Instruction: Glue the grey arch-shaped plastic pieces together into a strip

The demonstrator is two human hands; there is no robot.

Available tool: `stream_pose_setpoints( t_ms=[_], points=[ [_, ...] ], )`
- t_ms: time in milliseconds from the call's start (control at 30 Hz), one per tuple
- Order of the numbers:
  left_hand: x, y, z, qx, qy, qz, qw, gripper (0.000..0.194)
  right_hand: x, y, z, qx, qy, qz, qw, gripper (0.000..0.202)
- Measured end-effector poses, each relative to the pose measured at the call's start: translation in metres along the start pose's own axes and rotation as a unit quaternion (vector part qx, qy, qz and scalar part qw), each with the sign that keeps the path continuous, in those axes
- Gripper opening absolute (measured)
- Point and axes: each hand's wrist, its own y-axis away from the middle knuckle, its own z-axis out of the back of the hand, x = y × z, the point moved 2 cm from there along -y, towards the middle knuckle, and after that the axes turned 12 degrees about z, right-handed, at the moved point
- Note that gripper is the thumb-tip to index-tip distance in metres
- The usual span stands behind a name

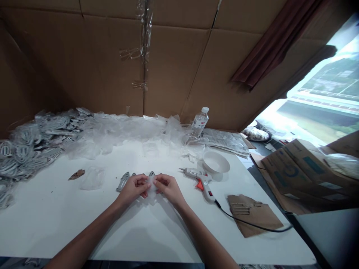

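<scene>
Both of my hands meet over the middle of the white table, pinching a small clear plastic bag [152, 194] between them. My left hand [137, 186] grips its left side with closed fingers. On its right side, the thumb and fingers of my right hand [166, 185] are pressed together. Just behind the hands lie several small grey plastic parts [122, 182], partly covered by my fingers. Left of them, a flat clear bag [93, 178] rests on the table beside a torn brown scrap [76, 175].
A glue gun [200, 181] with an orange trigger lies right of my hands, its cord crossing cardboard [252, 215]. Behind it are a white bowl [216, 163] and a bottle [200, 122]. Grey parts [36, 138] pile up at left; clear bags [123, 129] line the back.
</scene>
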Motion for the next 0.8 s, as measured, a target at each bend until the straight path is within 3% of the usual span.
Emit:
stream_pose_setpoints(
  t_ms=[433,800],
  points=[
    [-0.0073,0.0034,-0.0005,0.006,-0.034,-0.009,0.999,0.028,0.0035,-0.0012,0.0054,-0.001,0.005,-0.002,1.0,0.027],
    [-0.0018,-0.0001,0.0014,0.007,-0.042,-0.005,0.999,0.031,0.0022,-0.0026,0.0086,-0.019,0.024,0.001,1.0,0.03]
  ],
)
